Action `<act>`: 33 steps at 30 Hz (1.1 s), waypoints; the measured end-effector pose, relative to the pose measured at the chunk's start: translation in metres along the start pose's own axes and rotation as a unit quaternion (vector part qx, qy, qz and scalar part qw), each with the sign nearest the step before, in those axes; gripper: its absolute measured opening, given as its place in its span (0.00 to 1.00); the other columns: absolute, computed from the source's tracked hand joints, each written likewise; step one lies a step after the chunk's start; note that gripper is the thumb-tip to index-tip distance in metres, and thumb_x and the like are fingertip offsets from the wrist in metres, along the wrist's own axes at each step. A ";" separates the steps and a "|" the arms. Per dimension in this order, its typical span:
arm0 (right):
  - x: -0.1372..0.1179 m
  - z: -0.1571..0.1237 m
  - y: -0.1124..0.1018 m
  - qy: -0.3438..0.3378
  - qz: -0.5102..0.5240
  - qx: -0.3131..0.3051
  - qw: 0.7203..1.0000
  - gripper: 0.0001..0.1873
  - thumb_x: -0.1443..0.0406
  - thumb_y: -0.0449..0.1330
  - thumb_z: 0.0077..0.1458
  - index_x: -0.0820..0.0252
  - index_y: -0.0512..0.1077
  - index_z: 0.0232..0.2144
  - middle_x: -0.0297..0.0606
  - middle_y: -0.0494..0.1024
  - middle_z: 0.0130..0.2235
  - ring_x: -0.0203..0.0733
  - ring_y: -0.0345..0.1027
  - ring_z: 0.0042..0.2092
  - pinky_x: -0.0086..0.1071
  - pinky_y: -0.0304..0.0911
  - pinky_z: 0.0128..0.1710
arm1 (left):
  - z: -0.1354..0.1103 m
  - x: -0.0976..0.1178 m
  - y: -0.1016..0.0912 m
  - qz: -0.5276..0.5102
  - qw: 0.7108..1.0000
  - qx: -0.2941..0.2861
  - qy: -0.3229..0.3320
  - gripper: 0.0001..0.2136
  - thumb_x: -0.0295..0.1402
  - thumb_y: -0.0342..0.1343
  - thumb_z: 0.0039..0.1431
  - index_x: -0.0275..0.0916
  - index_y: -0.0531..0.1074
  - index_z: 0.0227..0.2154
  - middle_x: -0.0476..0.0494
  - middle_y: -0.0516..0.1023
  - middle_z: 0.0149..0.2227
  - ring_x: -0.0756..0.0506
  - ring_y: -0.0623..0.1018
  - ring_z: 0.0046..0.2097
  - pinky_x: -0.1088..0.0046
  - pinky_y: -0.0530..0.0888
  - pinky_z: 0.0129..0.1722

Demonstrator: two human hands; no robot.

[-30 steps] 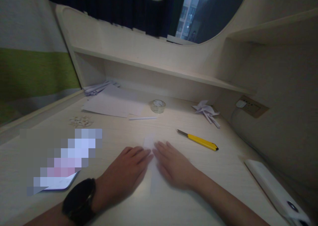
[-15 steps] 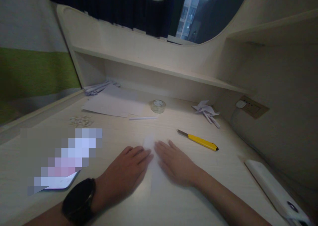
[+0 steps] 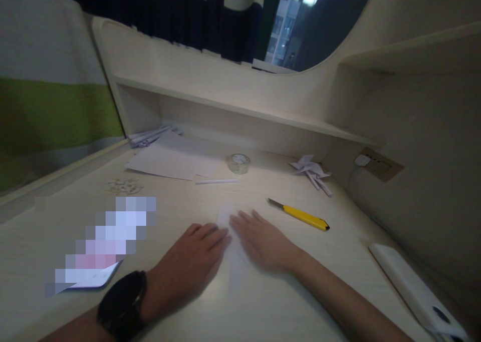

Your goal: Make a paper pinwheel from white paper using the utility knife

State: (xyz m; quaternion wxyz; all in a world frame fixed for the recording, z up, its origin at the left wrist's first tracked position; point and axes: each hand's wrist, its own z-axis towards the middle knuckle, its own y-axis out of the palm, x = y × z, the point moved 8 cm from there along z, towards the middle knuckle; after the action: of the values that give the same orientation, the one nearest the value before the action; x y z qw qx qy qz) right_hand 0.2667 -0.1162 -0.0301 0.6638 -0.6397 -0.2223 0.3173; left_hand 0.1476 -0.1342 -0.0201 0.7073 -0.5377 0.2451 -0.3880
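Note:
A narrow white paper strip (image 3: 236, 267) lies flat on the desk between my hands, its far end showing past my fingertips. From the left, my left hand (image 3: 193, 254) presses on it with bent fingers held together; a black watch is on that wrist. My right hand (image 3: 263, 239) rests flat on the strip's right side, fingers stretched out and nearly touching the left fingertips. Part of the paper is hidden under both hands. Right of my right hand lies a yellow utility knife (image 3: 306, 218) with its blade out.
Behind are a thin white paper stick (image 3: 217, 182), a roll of clear tape (image 3: 239, 163), paper sheets (image 3: 169, 156) and rolled papers (image 3: 154, 135). Paper pinwheels (image 3: 310, 171) lie back right. Small pale pieces (image 3: 123, 186) and a phone (image 3: 95, 277) are left; a white device (image 3: 413, 287) is right.
My right hand has slid slightly left and away from me over the paper strip, showing more paper behind it. The left hand stays nearly in place.

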 end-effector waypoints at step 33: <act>0.054 0.055 -0.005 0.250 0.172 -0.147 0.941 0.14 0.61 0.69 0.34 0.60 0.78 0.27 0.31 0.76 0.26 0.39 0.68 0.29 0.27 0.58 0.27 | -0.005 0.000 -0.003 -0.012 0.998 0.055 0.010 0.16 0.28 0.45 0.61 0.40 0.67 0.52 0.39 0.70 0.51 0.40 0.68 0.53 0.57 0.66 0.50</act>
State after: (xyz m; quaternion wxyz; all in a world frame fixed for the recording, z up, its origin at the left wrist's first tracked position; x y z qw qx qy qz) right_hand 0.2670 -0.0389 -0.0268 0.5321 -0.8173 0.0207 0.2203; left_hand 0.1430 -0.1377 -0.0184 0.7290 -0.4967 0.2237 -0.4145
